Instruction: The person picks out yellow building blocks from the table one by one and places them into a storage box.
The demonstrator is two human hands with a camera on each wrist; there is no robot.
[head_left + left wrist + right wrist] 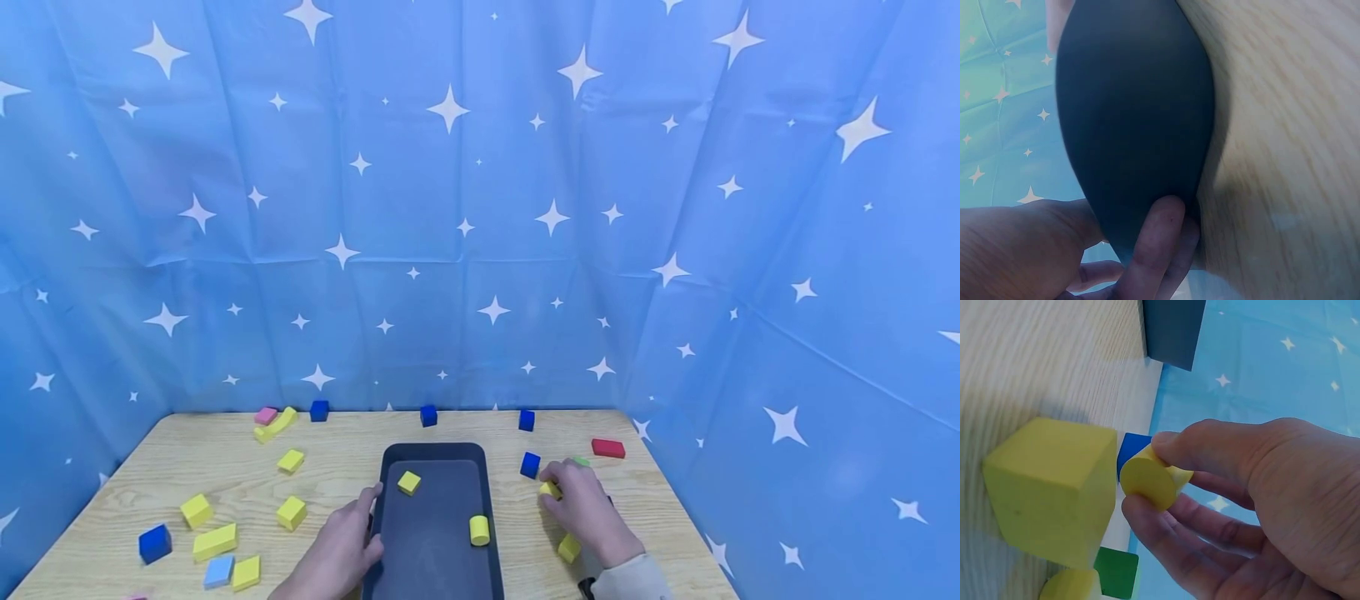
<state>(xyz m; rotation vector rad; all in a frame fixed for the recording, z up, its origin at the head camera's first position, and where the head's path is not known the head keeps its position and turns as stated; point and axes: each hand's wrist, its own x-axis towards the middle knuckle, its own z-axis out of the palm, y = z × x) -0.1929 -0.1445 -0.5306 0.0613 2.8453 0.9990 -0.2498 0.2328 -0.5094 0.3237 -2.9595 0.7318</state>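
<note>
My left hand [341, 537] grips the left wall of a dark grey tray [495, 575], its fingertips [1160, 231] pressed on the outer side. In the tray lie a yellow block [408, 482] near the far end and a yellow cylinder [479, 531] by the right wall. To the right of the tray, my right hand [588, 508] pinches another yellow cylinder [1150, 478] between thumb and fingers. Close to that hand are a yellow cube [1054, 487], a green block [1116, 572] and one more yellow rounded block [1069, 586]. A blue block [530, 464] sits just beyond the fingertips.
Several yellow blocks [215, 542], a blue cube [155, 544] and a light blue block [220, 572] lie left of the tray. Blue blocks [428, 416] and a pink one [266, 416] line the back edge. At the right is a red block [608, 448]. A starry blue curtain [480, 208] surrounds the table.
</note>
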